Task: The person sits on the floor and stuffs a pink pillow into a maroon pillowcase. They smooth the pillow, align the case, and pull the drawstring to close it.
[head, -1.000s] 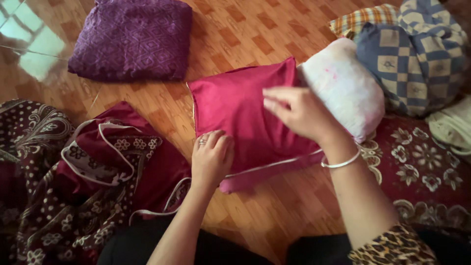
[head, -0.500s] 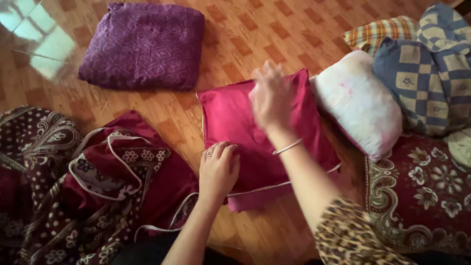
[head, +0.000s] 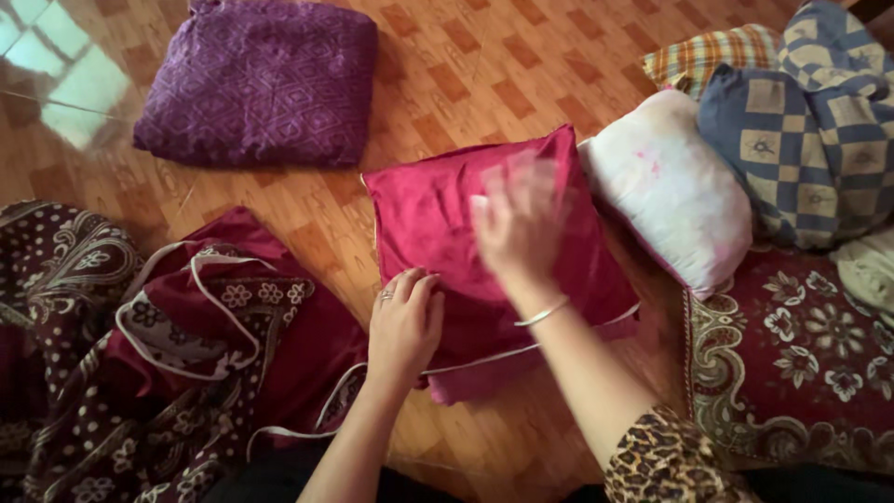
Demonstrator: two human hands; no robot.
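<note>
Two bare forearms, lightly adorned

The left hand (head: 405,321) wears a finger ring; the right hand (head: 517,228) has a thin silver bangle at the wrist and a leopard-print sleeve above the forearm.

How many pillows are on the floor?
4 at least: a purple pillow far left, a magenta pillow under both hands, a white pillow beside it, a blue checked pillow far right. Others may hide behind.

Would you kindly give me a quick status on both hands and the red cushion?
Left hand pressing red cushion's near edge, no closed grip. Right hand open, blurred over the cushion. White pillow touching its right side; purple cushion apart.
</note>
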